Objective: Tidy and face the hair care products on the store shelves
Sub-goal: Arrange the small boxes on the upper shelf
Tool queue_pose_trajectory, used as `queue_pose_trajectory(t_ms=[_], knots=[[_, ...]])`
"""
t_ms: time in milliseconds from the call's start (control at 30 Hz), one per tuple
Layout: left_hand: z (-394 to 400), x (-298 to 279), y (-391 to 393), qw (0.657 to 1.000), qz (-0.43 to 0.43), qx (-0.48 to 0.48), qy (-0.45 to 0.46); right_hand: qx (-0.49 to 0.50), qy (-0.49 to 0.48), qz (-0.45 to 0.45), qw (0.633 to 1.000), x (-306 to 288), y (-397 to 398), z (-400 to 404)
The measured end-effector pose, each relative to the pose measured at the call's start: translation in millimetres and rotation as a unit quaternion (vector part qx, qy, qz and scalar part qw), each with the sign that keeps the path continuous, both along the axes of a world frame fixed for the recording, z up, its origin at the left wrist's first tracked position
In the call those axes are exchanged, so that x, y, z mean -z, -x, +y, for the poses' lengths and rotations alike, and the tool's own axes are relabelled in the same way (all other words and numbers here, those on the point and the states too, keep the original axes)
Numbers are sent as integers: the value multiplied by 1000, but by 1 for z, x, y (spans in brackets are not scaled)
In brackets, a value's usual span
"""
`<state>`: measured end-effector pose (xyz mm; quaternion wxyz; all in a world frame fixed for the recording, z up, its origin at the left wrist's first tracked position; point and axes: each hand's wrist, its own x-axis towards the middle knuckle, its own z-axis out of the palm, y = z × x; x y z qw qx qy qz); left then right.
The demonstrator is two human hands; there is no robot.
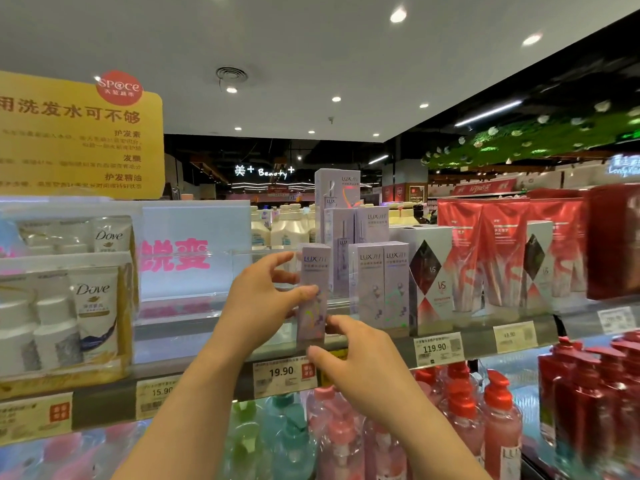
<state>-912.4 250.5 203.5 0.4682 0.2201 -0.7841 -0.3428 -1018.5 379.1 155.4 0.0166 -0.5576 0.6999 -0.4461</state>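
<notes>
Left hand (258, 303) pinches the lilac Lux carton (313, 292) at mid-height, thumb on its face; the carton stands upright near the shelf's front edge (207, 382), left of the other Lux cartons (379, 282). Right hand (360, 362) pinches its lower corner. It looks light, stiff cardboard, glossy; best held by its side walls.

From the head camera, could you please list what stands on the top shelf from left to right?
White Dove bottle packs → pale lilac LUX box held by both hands → upright lilac LUX boxes → white diamond-patterned VS box → red-and-white pouches.
</notes>
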Motion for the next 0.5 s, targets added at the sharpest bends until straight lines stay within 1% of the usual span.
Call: queue_pose_trajectory(t_ms=[100,167,233,300,500], knots=[[3,-11,0,998,59,4,7,13,16,26,999,-1,6,2],[3,-25,1,994,106,14,11,10,39,27,999,-2,9,2],[0,-38,5,990,136,17,16,-2,62,19,998,-3,9,0],[-4,-49,13,989,146,18,20,-4,80,13,997,-2,11,1],[-15,-64,40,990,133,32,39,-5,110,2,994,1,23,2]])
